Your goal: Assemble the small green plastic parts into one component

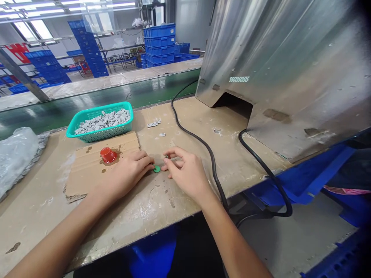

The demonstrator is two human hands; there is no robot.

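Observation:
A small green disc point(157, 169) lies on the covered tabletop between my hands. My left hand point(133, 166) rests at its left side, fingers bent together with the fingertips at the disc's edge; what they pinch is too small to name. To the right of the disc, my right hand point(185, 170) pinches a tiny dark piece point(166, 156) between thumb and index finger. One loose grey part point(162, 134) lies beyond my hands, and a short row of grey parts point(154, 123) sits farther back. A red cup point(108, 155) stands on a cardboard sheet point(84, 170) at the left.
Behind the cardboard is a green basket point(100, 136) of grey parts. A plastic bag point(17, 154) lies far left. Black cable point(199, 138) crosses the table right of my hands, beside a large metal housing point(278, 77). A green conveyor point(156, 88) runs behind.

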